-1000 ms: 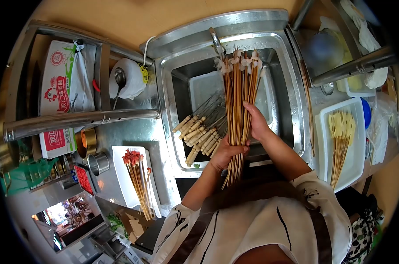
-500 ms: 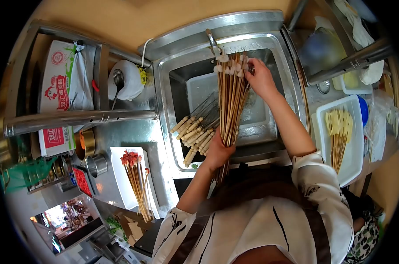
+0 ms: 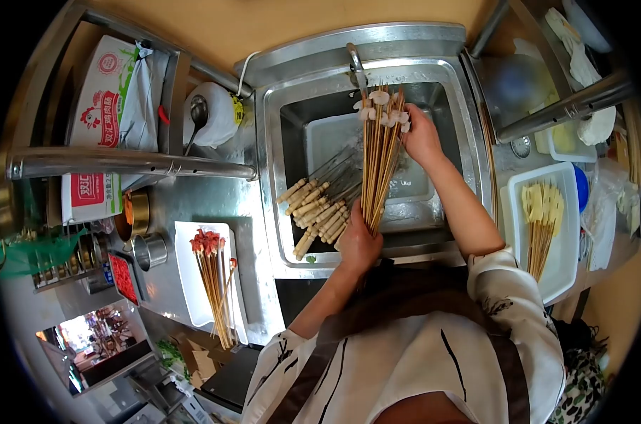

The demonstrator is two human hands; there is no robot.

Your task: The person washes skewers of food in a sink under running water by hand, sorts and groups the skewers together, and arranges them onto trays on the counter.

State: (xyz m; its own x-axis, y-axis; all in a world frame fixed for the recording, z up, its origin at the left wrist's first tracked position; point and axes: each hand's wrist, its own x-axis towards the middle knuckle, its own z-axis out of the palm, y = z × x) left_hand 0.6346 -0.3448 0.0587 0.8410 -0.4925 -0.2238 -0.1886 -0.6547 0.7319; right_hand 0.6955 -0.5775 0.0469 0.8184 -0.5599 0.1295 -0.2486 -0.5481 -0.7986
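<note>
A bundle of wooden skewers [image 3: 379,166] with pale whitish pieces at the far tips is held upright over the metal sink [image 3: 267,116]. My left hand [image 3: 359,240] is wrapped round the lower part of the bundle. At the upper right of the bundle, my right hand [image 3: 421,134] has its fingers closed against the pale pieces; the fingertips are partly hidden behind them. Several metal skewers with wooden handles [image 3: 320,212] lie in the sink, left of the bundle.
Left, a white tray [image 3: 186,265] bears skewers with red pieces. Right, a white tub [image 3: 561,265] holds skewers with yellowish pieces. The faucet [image 3: 356,63] stands behind the sink. Metal rails [image 3: 129,164] cross at left and right.
My right hand has moved from mid-bundle up to the pale tips. My left hand has stayed round the lower sticks. The view has shifted slightly.
</note>
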